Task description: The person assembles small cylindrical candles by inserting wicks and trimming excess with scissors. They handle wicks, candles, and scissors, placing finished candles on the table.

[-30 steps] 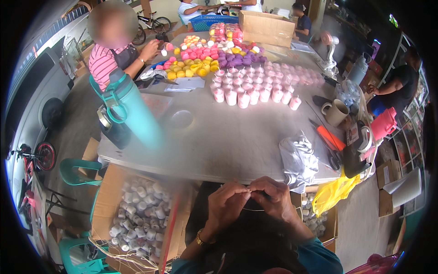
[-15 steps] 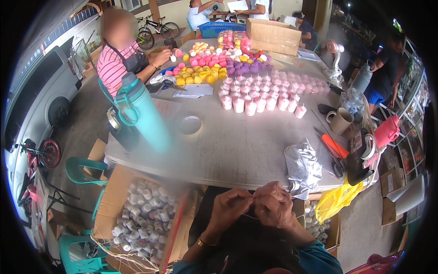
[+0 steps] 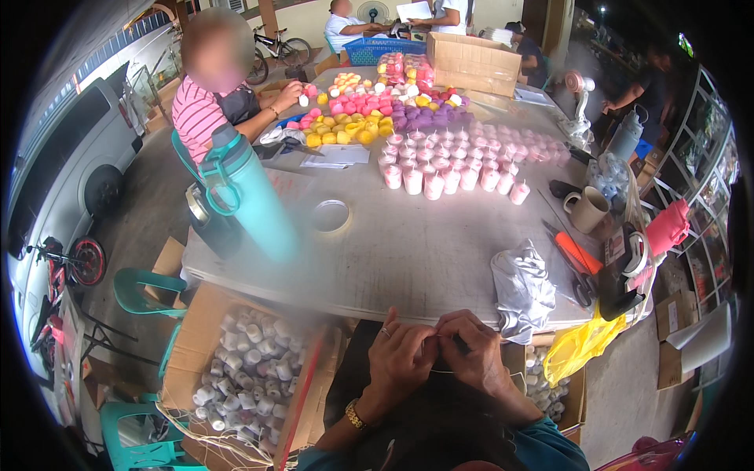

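Note:
My left hand (image 3: 399, 355) and my right hand (image 3: 476, 352) meet fingertip to fingertip just below the near table edge. Both are pinched closed, and whatever lies between the fingers is too small or hidden to make out. A gold bracelet (image 3: 356, 414) circles my left wrist. Left of my hands, a cardboard box (image 3: 188, 334) holds many small white cylinders (image 3: 247, 377). Farther off on the table (image 3: 408, 259) stand rows of small pink-and-white candles (image 3: 449, 169) with wicks sticking up. A crumpled grey cloth (image 3: 522, 286) hangs at the edge near my right hand.
A teal bottle (image 3: 251, 204) and a tape roll (image 3: 331, 216) stand at left. Scissors (image 3: 582, 287), an orange-handled tool (image 3: 577, 251), a mug (image 3: 587, 209) and a yellow bag (image 3: 577, 345) lie right. A co-worker (image 3: 212, 110) sits behind yellow pieces (image 3: 345, 129) and purple pieces (image 3: 432, 116).
My right hand has turned and its fingers now curl toward the left fingertips. My left fingers have lifted slightly. The view has shifted a little; the table things stay put.

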The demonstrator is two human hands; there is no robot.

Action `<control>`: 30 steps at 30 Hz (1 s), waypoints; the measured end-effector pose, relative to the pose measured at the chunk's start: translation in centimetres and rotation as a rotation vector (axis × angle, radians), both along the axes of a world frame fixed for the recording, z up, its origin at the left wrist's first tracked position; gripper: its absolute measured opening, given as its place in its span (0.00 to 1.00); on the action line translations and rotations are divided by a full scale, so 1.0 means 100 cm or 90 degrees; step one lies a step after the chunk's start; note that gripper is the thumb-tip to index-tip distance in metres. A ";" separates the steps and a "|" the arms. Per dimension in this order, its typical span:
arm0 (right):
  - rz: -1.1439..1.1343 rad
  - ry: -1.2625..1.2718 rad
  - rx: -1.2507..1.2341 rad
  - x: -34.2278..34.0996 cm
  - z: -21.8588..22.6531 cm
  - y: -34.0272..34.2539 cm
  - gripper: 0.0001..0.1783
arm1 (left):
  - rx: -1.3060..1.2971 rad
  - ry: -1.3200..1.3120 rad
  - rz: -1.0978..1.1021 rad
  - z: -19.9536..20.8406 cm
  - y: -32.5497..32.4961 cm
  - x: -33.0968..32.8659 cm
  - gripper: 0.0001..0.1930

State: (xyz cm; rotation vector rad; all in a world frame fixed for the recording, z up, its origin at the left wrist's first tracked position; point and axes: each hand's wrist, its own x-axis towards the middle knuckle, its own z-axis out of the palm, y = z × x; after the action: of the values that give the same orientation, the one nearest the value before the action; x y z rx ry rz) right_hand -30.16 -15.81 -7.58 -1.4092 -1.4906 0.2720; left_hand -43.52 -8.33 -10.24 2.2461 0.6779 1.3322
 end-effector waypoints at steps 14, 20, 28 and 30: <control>-0.047 -0.138 0.133 -0.002 -0.015 0.003 0.17 | -0.793 -0.215 -0.232 -0.003 0.002 -0.008 0.06; -0.064 -0.099 0.108 -0.005 -0.017 0.005 0.16 | -0.851 -0.281 -0.293 -0.001 0.002 -0.008 0.06; -0.081 -0.171 0.168 -0.005 -0.019 0.005 0.17 | -0.877 -0.265 -0.321 -0.005 0.009 -0.015 0.10; -0.082 -0.205 0.179 -0.005 -0.018 0.004 0.17 | -0.872 -0.264 -0.317 -0.006 0.009 -0.015 0.11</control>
State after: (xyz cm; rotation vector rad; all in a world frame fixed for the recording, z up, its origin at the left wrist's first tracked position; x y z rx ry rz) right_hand -30.69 -15.37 -9.37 -1.3558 -1.6132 -0.2484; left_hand -45.06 -7.46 -10.82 0.8906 0.5383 0.6405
